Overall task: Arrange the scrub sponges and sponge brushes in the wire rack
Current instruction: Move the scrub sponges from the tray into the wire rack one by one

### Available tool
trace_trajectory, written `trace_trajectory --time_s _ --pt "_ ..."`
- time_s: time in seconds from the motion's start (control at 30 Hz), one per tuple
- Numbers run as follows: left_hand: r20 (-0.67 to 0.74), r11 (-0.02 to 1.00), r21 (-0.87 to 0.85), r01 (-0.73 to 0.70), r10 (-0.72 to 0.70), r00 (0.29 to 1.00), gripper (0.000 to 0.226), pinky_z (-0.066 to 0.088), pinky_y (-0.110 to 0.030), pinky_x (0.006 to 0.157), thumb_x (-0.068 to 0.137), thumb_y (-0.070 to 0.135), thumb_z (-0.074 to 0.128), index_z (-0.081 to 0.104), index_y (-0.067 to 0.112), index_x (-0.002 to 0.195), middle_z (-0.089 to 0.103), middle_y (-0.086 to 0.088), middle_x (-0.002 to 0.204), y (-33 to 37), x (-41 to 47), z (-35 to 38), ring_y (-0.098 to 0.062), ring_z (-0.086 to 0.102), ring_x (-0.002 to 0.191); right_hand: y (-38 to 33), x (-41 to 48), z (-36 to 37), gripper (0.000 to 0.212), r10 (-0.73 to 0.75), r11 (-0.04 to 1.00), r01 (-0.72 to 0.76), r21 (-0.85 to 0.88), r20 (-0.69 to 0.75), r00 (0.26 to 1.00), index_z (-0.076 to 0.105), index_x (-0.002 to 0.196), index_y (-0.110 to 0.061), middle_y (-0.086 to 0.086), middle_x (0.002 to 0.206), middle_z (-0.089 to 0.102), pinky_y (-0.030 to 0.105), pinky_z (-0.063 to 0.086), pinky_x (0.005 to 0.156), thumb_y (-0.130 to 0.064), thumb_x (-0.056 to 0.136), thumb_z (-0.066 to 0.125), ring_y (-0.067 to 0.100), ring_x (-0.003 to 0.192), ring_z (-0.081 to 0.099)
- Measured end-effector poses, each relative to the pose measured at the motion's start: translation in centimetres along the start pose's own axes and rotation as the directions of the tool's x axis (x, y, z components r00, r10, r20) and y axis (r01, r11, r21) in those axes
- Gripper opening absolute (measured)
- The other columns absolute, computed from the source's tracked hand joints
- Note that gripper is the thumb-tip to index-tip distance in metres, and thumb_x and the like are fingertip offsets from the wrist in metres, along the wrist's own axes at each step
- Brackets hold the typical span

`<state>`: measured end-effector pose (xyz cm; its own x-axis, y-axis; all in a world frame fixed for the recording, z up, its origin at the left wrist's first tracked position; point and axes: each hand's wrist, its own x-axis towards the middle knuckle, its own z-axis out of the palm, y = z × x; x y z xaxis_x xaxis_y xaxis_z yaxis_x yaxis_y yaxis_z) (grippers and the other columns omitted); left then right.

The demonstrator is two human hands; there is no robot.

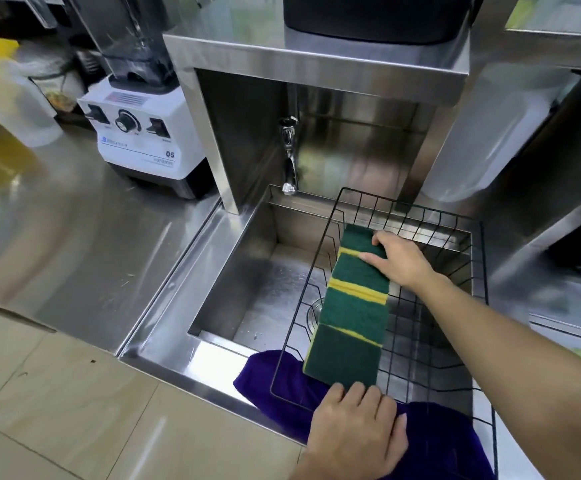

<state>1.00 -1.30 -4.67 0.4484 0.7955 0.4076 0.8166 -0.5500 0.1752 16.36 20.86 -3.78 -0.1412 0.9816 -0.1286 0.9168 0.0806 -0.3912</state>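
Note:
Several green-and-yellow scrub sponges (353,306) stand on edge in one row along the left side of the black wire rack (431,216), which sits over the sink. My right hand (398,259) presses on the far end of the row, fingers on the top of the last sponges. My left hand (358,427) rests at the near end, fingertips against the front sponge and the rack's front rim. No sponge brushes are visible.
A steel sink (233,271) with a tap (289,157) lies under the rack. A purple cloth (448,434) hangs over the sink's front edge below the rack. A white blender (140,133) stands on the steel counter at the left. The rack's right half holds nothing.

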Motion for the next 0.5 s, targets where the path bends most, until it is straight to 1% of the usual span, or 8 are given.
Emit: trace_trajectory --time_s 0.1,0.2,0.27,0.37,0.43,0.5 --pt "-0.002 1.000 -0.007 -0.011 0.011 1.000 0.025 0.039 -0.026 0.051 0.083 0.039 0.055 0.059 0.021 0.065 0.055 0.004 0.061 0.0 0.0 0.0 -0.015 0.046 0.056 0.5 0.0 -0.2 0.041 -0.001 0.996 0.004 -0.091 0.035 0.999 0.054 0.101 -0.018 0.006 0.114 0.057 0.043 0.032 0.093 -0.056 0.085 0.045 0.028 0.109 0.048" --pt "-0.004 0.999 -0.027 -0.019 0.019 1.000 0.026 0.038 -0.026 0.051 0.084 0.037 0.054 0.058 0.020 0.064 0.054 0.003 0.060 -0.1 0.0 0.0 -0.016 0.046 0.055 0.6 -0.1 -0.8 0.044 0.009 0.988 0.004 -0.154 0.081 0.997 0.055 0.112 -0.023 0.007 0.132 0.049 0.046 0.026 0.100 -0.056 0.085 0.046 0.029 0.123 0.039" --pt "0.005 0.999 -0.029 -0.025 0.025 1.000 0.027 0.038 -0.026 0.050 0.084 0.037 0.054 0.057 0.020 0.063 0.054 0.003 0.060 -0.1 0.1 -0.2 -0.016 0.047 0.055 0.5 -0.5 -1.2 0.048 0.025 0.983 -0.003 -0.186 0.114 0.993 0.052 0.122 -0.026 0.009 0.142 0.040 0.047 0.023 0.104 -0.056 0.085 0.046 0.030 0.130 0.033" --pt "0.038 1.000 -0.013 -0.022 0.023 0.999 0.027 0.040 -0.025 0.049 0.083 0.036 0.052 0.057 0.020 0.063 0.054 0.003 0.060 -0.1 0.2 -0.4 -0.016 0.048 0.054 0.5 -1.5 -1.8 0.055 0.037 0.973 -0.004 -0.229 0.140 0.989 0.042 0.134 -0.029 0.011 0.150 0.029 0.048 0.017 0.110 -0.056 0.086 0.043 0.030 0.137 0.022" --pt "0.063 1.000 -0.004 -0.026 0.026 0.998 0.027 0.041 -0.024 0.049 0.083 0.036 0.051 0.058 0.020 0.063 0.055 0.004 0.060 -0.1 0.2 -0.5 -0.016 0.050 0.054 0.9 -2.5 -2.4 0.058 0.048 0.976 -0.021 -0.218 0.119 0.992 0.035 0.137 -0.028 0.011 0.153 0.023 0.049 0.015 0.112 -0.055 0.087 0.044 0.030 0.140 0.019" --pt "0.074 0.999 0.012 -0.032 0.031 0.997 0.027 0.042 -0.025 0.050 0.084 0.035 0.050 0.059 0.020 0.063 0.056 0.004 0.061 -0.2 0.2 -0.5 -0.016 0.051 0.055 1.7 -3.9 -3.4 0.062 0.056 0.977 -0.044 -0.207 0.051 0.997 0.030 0.140 -0.025 0.012 0.153 0.022 0.050 0.015 0.112 -0.052 0.087 0.046 0.030 0.140 0.020"
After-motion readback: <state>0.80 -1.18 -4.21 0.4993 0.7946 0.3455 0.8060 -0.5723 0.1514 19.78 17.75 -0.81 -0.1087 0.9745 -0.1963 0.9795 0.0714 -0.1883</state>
